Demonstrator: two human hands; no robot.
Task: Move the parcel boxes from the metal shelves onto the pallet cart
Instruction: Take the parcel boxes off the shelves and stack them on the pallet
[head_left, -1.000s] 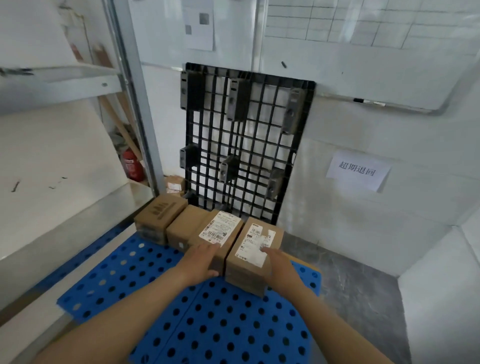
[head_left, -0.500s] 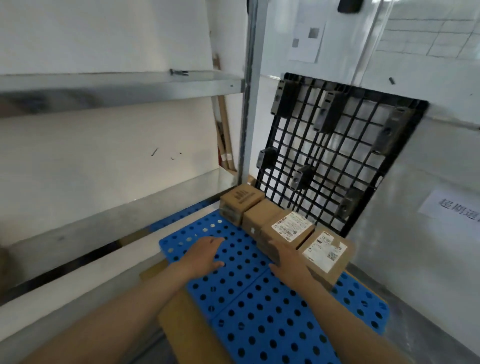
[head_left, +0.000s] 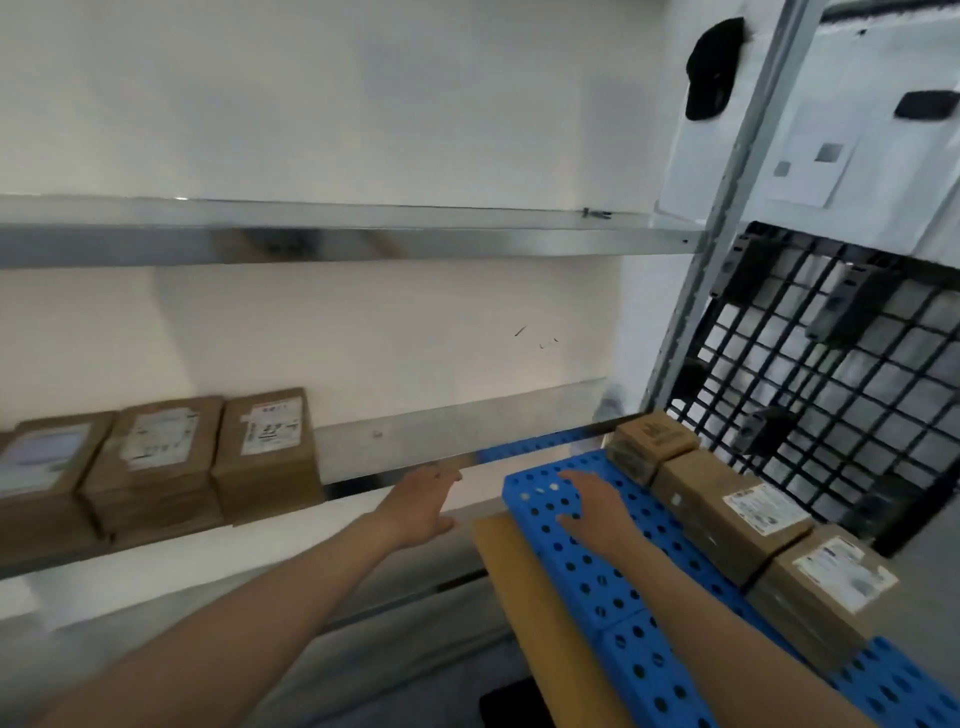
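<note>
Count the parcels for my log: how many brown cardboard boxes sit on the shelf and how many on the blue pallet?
Brown cardboard parcel boxes on the metal shelf: 3
Brown cardboard parcel boxes on the blue perforated plastic pallet: 4
Total: 7

Head view, looking down-left, close over shelf, pallet.

Three parcel boxes stand side by side on the lower metal shelf, at left. Right of the shelf lies the pallet cart, carrying a row of boxes along its far edge. A grid pallet leans upright behind that row.
</note>
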